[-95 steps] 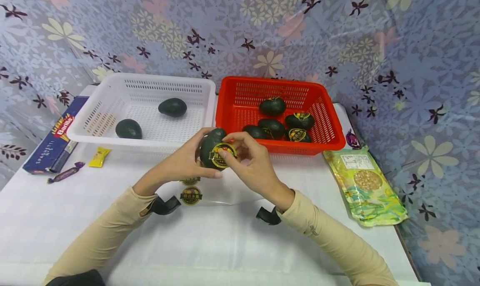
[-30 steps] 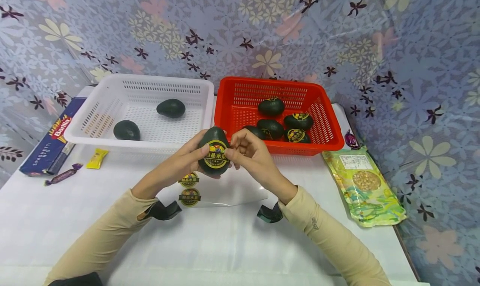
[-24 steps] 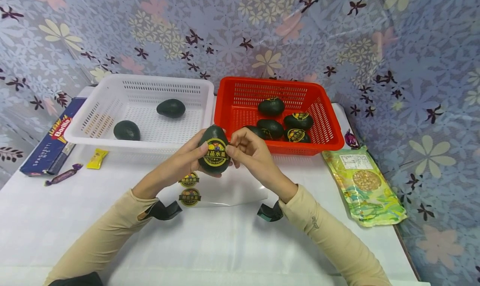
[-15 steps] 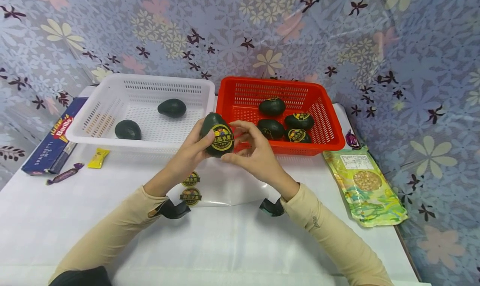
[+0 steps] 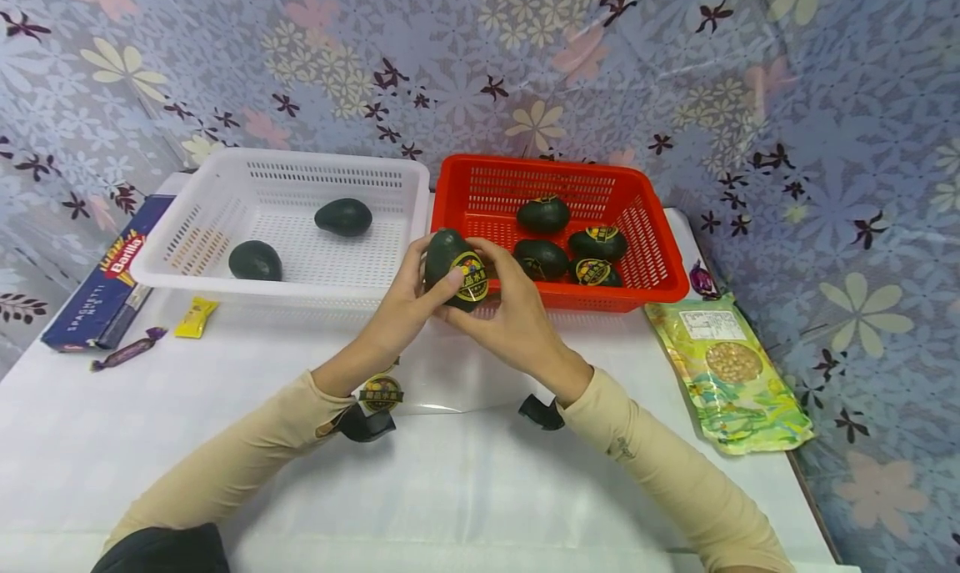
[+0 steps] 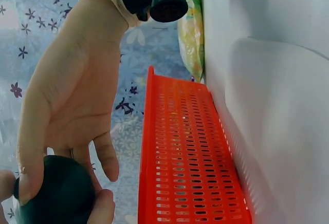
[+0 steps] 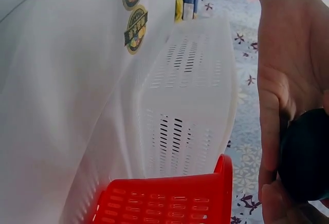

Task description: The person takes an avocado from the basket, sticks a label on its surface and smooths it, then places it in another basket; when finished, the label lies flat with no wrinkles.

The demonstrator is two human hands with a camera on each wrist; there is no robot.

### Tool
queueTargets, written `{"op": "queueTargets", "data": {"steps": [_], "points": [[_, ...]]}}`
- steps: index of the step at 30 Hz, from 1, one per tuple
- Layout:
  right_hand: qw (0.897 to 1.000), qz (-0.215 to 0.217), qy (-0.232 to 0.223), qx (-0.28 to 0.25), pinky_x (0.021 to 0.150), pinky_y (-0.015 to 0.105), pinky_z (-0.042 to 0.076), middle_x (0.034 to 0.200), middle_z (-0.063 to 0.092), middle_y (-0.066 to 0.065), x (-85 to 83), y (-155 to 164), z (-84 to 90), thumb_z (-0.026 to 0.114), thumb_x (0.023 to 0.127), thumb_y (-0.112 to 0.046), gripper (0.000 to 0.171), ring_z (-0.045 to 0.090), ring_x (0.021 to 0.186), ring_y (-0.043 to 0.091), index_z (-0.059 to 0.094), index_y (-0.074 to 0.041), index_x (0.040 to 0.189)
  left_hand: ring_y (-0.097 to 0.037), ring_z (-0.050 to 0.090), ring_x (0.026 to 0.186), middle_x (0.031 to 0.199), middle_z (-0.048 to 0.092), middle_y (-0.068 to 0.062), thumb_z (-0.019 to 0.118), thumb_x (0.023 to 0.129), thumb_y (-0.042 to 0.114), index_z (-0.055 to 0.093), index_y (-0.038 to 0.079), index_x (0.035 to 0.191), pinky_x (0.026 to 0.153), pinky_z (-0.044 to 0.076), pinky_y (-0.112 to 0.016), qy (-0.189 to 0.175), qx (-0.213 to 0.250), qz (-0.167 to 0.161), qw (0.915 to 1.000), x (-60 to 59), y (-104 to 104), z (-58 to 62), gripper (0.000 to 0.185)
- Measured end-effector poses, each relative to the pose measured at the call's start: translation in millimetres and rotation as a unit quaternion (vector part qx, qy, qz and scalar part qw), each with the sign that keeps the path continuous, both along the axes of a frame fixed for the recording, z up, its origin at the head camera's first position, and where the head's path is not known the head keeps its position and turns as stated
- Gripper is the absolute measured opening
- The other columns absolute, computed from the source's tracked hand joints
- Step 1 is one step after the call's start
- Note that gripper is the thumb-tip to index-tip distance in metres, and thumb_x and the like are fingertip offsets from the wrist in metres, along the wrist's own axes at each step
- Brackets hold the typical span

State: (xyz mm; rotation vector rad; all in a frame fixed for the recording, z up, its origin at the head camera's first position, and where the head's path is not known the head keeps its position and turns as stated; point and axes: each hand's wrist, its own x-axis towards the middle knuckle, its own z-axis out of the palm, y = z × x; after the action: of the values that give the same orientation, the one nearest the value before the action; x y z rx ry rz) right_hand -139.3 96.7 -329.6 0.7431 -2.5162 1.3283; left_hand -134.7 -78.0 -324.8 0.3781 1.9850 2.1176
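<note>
Avocado (image 5: 452, 258) is held between both hands, above the front rim where the white basket (image 5: 225, 196) meets the red basket (image 5: 667, 264). Left hand (image 5: 405, 302) cups it from the left w/ thumb curled on its front; right hand (image 5: 513, 310) grips from right and below, fingers curled. Forearms converge, raised off table (image 5: 465, 490). Avocado sticker (image 5: 471, 277) is round, black/yellow; text unreadable. Blue box (image 5: 105, 277) reads "Barilla".
</note>
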Motion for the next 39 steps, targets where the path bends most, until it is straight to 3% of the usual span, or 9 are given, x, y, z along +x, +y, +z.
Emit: {"op": "queueTargets", "data": {"steps": [7, 11, 15, 19, 23, 26, 31, 35, 39], "points": [[1.000, 0.002, 0.014, 0.011, 0.096, 0.039, 0.054, 0.124, 0.066, 0.009, -5.2, 4.2, 5.1, 0.084, 0.078, -0.025, 0.072, 0.062, 0.113, 0.021, 0.049, -0.010, 0.139, -0.029, 0.052, 0.137, 0.151, 0.047, -0.013, 0.056, 0.101, 0.026, 0.022, 0.017, 0.154, 0.110, 0.046, -0.037, 0.002, -0.026, -0.020, 0.9995, -3.2, -3.3, 3.3, 0.064], [1.000, 0.003, 0.013, 0.019, 0.096, 0.039, 0.056, 0.123, 0.066, 0.010, -9.2, 8.4, 12.4, 0.083, 0.078, -0.024, 0.072, 0.063, 0.112, 0.021, 0.048, -0.009, 0.139, -0.031, 0.050, 0.139, 0.154, 0.043, -0.015, 0.056, 0.101, 0.030, 0.020, 0.015, 0.155, 0.108, 0.050, -0.039, 0.009, -0.036, -0.033, 0.9988, -7.7, -6.4, 7.1, 0.066], [1.000, -0.006, 0.000, 0.019, 0.095, 0.040, 0.056, 0.126, 0.064, 0.010, -15.6, 14.9, 22.2, 0.083, 0.078, -0.024, 0.074, 0.062, 0.113, 0.022, 0.046, -0.010, 0.141, -0.035, 0.050, 0.138, 0.156, 0.038, -0.017, 0.050, 0.103, 0.024, 0.017, 0.016, 0.157, 0.105, 0.052, -0.048, 0.013, -0.041, -0.040, 0.9983, -15.6, -11.3, 15.5, 0.063], [0.999, -0.030, -0.024, 0.026, 0.094, 0.041, 0.056, 0.128, 0.063, 0.010, -27.8, 23.4, 36.0, 0.082, 0.080, -0.028, 0.075, 0.062, 0.113, 0.022, 0.045, -0.012, 0.143, -0.037, 0.050, 0.138, 0.156, 0.039, -0.018, 0.047, 0.106, 0.019, 0.017, 0.016, 0.157, 0.105, 0.050, -0.053, 0.020, -0.051, -0.019, 0.9983, -30.0, -22.6, 28.0, 0.060], [0.994, -0.044, -0.073, 0.065, 0.092, 0.043, 0.057, 0.130, 0.061, 0.010, -47.2, 33.6, 53.5, 0.081, 0.081, -0.036, 0.076, 0.062, 0.112, 0.023, 0.043, -0.017, 0.145, -0.035, 0.050, 0.139, 0.157, 0.039, -0.017, 0.047, 0.106, 0.023, 0.017, 0.018, 0.158, 0.109, 0.047, -0.052, 0.022, -0.071, 0.033, 0.9967, -51.2, -40.6, 41.8, 0.060], [0.983, -0.044, -0.125, 0.125, 0.092, 0.044, 0.057, 0.131, 0.060, 0.009, -66.1, 42.8, 66.6, 0.079, 0.082, -0.042, 0.078, 0.060, 0.113, 0.024, 0.041, -0.019, 0.147, -0.033, 0.048, 0.141, 0.157, 0.037, -0.017, 0.049, 0.105, 0.031, 0.015, 0.022, 0.158, 0.113, 0.045, -0.050, 0.025, -0.095, 0.067, 0.9929, -69.9, -55.1, 50.4, 0.064], [0.954, -0.040, -0.165, 0.247, 0.096, 0.046, 0.053, 0.133, 0.059, 0.010, -97.1, 53.1, 80.2, 0.075, 0.083, -0.045, 0.083, 0.056, 0.116, 0.028, 0.036, -0.016, 0.151, -0.033, 0.045, 0.141, 0.159, 0.032, -0.017, 0.049, 0.104, 0.038, 0.008, 0.025, 0.159, 0.115, 0.043, -0.047, 0.030, -0.156, 0.105, 0.9817, -99.4, -78.1, 62.8, 0.070], [0.931, -0.024, -0.196, 0.306, 0.099, 0.049, 0.051, 0.136, 0.056, 0.013, -123.9, 56.6, 79.8, 0.073, 0.085, -0.042, 0.083, 0.055, 0.117, 0.031, 0.034, -0.014, 0.153, -0.032, 0.045, 0.141, 0.161, 0.030, -0.016, 0.046, 0.105, 0.040, 0.004, 0.026, 0.160, 0.115, 0.043, -0.046, 0.019, -0.227, 0.115, 0.9669, -120.9, -94.1, 71.5, 0.071], [0.908, -0.002, -0.234, 0.346, 0.103, 0.050, 0.048, 0.145, 0.049, 0.015, -148.9, 57.1, 74.2, 0.071, 0.087, -0.039, 0.083, 0.052, 0.119, 0.032, 0.032, -0.010, 0.155, -0.034, 0.042, 0.145, 0.162, 0.029, -0.016, 0.045, 0.104, 0.041, 0.001, 0.024, 0.160, 0.116, 0.040, -0.050, 0.040, -0.317, 0.113, 0.9409, -142.7, -103.1, 69.6, 0.073]]}}
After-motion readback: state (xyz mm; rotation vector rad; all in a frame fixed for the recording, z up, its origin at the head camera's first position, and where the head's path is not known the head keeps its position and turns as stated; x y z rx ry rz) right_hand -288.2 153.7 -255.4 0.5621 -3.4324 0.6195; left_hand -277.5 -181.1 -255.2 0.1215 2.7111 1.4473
